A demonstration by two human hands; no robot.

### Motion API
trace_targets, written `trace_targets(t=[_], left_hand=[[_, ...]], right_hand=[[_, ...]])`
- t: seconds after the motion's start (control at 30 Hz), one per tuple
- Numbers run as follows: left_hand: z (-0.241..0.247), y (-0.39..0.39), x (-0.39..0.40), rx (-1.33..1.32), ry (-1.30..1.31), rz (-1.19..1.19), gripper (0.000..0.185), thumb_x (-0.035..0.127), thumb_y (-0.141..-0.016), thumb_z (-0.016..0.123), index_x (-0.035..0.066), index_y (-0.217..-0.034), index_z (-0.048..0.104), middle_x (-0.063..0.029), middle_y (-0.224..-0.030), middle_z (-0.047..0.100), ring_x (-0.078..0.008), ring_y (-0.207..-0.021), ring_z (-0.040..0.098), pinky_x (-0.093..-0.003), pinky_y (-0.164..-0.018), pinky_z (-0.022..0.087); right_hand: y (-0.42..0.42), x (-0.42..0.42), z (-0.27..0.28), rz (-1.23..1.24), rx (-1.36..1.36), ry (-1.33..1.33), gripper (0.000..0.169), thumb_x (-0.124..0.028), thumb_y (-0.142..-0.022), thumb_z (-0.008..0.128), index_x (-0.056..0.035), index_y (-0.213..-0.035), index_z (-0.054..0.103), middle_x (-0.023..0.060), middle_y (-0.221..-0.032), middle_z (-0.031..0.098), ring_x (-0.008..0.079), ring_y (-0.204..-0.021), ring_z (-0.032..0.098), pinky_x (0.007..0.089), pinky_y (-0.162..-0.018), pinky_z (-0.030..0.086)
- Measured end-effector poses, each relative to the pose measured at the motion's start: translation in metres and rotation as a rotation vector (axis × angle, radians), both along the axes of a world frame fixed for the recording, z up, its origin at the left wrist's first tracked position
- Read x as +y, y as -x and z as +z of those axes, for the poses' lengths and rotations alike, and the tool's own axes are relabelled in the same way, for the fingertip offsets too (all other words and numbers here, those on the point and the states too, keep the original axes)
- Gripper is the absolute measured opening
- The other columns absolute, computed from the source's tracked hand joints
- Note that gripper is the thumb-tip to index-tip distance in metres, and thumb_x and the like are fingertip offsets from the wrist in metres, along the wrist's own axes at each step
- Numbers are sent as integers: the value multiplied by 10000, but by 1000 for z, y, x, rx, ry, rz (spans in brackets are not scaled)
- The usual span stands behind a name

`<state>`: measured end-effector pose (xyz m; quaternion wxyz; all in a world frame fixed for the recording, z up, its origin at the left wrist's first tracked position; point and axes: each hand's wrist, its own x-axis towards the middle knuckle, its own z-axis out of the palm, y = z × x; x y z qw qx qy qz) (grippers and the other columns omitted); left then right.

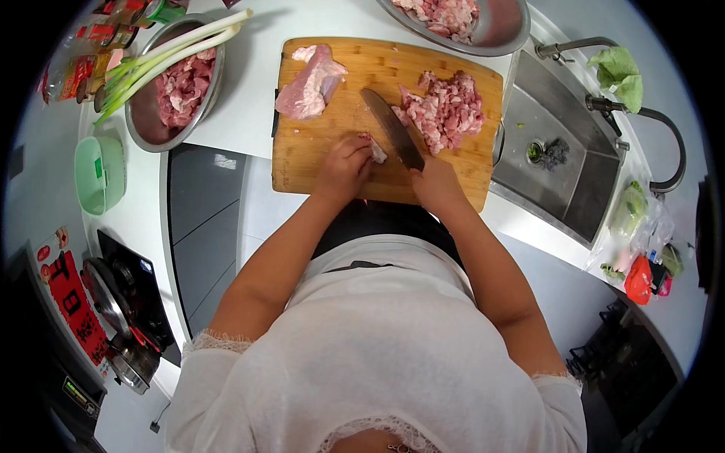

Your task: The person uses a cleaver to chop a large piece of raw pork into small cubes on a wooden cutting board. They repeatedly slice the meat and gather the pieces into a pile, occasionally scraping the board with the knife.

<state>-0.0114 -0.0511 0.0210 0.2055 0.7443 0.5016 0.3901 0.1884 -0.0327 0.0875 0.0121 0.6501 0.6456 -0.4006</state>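
A wooden cutting board point(317, 164) lies on the counter before me. My left hand point(345, 167) holds a small piece of raw meat point(376, 152) down on the board, partly hidden by the fingers. My right hand point(439, 182) grips a kitchen knife point(396, 131), its handle covered by the hand. The blade points up and to the left, a little to the right of the small piece. To the right of the blade rests a heap of chopped raw meat point(450, 110). At the board's upper left lies a larger slab of raw meat point(312, 85).
A metal bowl point(136, 122) of meat pieces stands left, with scallions point(175, 54) across it. Another metal bowl point(504, 25) with meat sits beyond the board. To the right is a steel sink point(566, 187) with a faucet point(578, 45). A green plastic container point(116, 175) stands at left.
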Motion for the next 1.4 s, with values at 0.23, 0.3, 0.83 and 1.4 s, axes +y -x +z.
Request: trace_targets(t=[0.23, 0.3, 0.83, 1.4], left_hand=[[4, 11, -2, 41, -53, 41, 225, -16, -677, 732, 33, -873, 634, -118, -985, 634, -318, -921, 614, -387, -805, 508], [6, 13, -2, 58, -52, 47, 232, -8, -673, 738, 37, -880, 644, -115, -975, 637, -316, -920, 610, -386, -801, 507], [-8, -2, 5, 55, -59, 25, 180, 22, -636, 719, 29, -809, 673, -89, -927, 619, -291, -933, 588, -390, -835, 502], [-23, -5, 9, -30, -82, 55, 202, -8, -635, 733, 33, -808, 638, -118, -933, 623, -326, -881, 597, -407, -771, 500]], right_hand=[[5, -13, 24, 121, -8, -13, 209, -96, -825, 560, 43, -964, 630, 280, -827, 636, 451, -827, 610, 507, -767, 479], [7, -17, 20, 159, -43, -25, 198, -79, -787, 554, 27, -933, 635, 269, -810, 649, 428, -794, 638, 513, -765, 503], [16, -13, 14, 245, -117, -9, 226, -40, -798, 528, 19, -993, 627, 254, -841, 659, 421, -807, 646, 498, -741, 520], [19, -4, -2, 167, 17, -36, 190, -38, -770, 538, 41, -911, 639, 293, -822, 642, 440, -811, 633, 515, -761, 501]])
